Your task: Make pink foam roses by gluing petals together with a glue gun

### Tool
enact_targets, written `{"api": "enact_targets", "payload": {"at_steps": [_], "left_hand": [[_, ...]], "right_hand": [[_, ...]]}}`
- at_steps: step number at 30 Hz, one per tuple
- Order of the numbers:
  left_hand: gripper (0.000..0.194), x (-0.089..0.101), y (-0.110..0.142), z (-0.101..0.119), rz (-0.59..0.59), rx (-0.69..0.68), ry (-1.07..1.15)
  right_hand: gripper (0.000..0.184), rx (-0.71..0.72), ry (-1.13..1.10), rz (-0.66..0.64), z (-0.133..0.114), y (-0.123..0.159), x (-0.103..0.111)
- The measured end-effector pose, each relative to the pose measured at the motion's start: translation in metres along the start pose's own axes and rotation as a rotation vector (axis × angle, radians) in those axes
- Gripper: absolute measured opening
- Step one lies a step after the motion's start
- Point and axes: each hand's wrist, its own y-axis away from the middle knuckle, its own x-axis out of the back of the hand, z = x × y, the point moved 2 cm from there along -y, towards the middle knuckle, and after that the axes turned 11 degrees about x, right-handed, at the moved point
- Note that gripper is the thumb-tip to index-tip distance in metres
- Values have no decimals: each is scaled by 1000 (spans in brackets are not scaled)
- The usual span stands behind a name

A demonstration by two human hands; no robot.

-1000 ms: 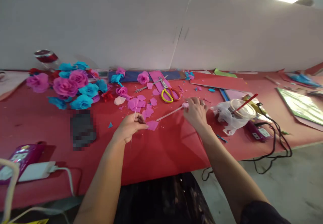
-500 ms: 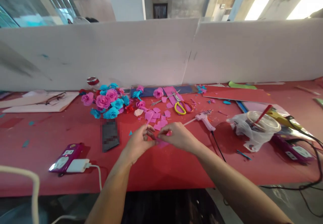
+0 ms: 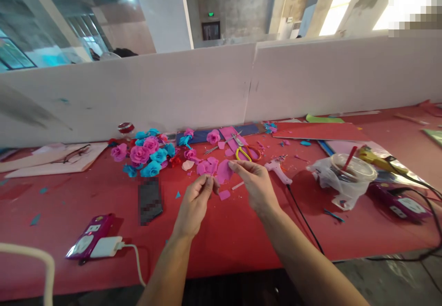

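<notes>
My right hand (image 3: pixel 260 184) pinches a rounded pink paper petal (image 3: pixel 224 171) between thumb and forefinger, raised above the red table. Just left of it, the fingers of my left hand (image 3: pixel 196 200) are pressed together; whatever they hold is too small to make out. Behind the hands lie loose pink paper petals (image 3: pixel 204 167), and one more pink paper piece (image 3: pixel 224 195) rests in front of the petal. A pink glue gun (image 3: pixel 280 171) lies to the right of my right hand. Yellow-and-orange-handled scissors (image 3: pixel 243 149) lie behind it.
Pink and blue paper flowers (image 3: pixel 147 152) cluster at left, behind a phone (image 3: pixel 150 200). A purple power strip (image 3: pixel 91 237) with a white charger (image 3: pixel 106 247) sits front left. At right stands a lidded cup (image 3: pixel 354 167) in a plastic bag. A white partition (image 3: pixel 138 94) borders the table's back.
My hands have drawn slightly apart, and my right hand now lifts a pink petal into plain sight. A pink piece under the hands is uncovered. The camera view has tilted upward.
</notes>
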Motion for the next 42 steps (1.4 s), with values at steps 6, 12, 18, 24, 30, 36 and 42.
{"api": "enact_targets", "payload": {"at_steps": [6,12,18,24,30,36,42], "left_hand": [[27,-13,-7,-9,53,39,50],[27,-19,-11,-14,99,69,60],[28,-18,-15,-17,130,75,3],[32,-18,-15,-13,160,44,-76],[31,-17,-16,-16,180,29,-119],[27,-15,-16,-13,192,10,-181],[25,-14,-12,-13,293,-95,-353]], "right_hand": [[15,7,-31,61,2,-1,-1],[16,4,-75,45,6,0,-4],[13,10,-48,64,8,-2,-4],[14,17,-78,39,6,-2,-7],[13,13,-132,25,8,1,-9],[15,-13,-146,39,10,3,-10],[16,-28,-145,32,7,4,-10]]}}
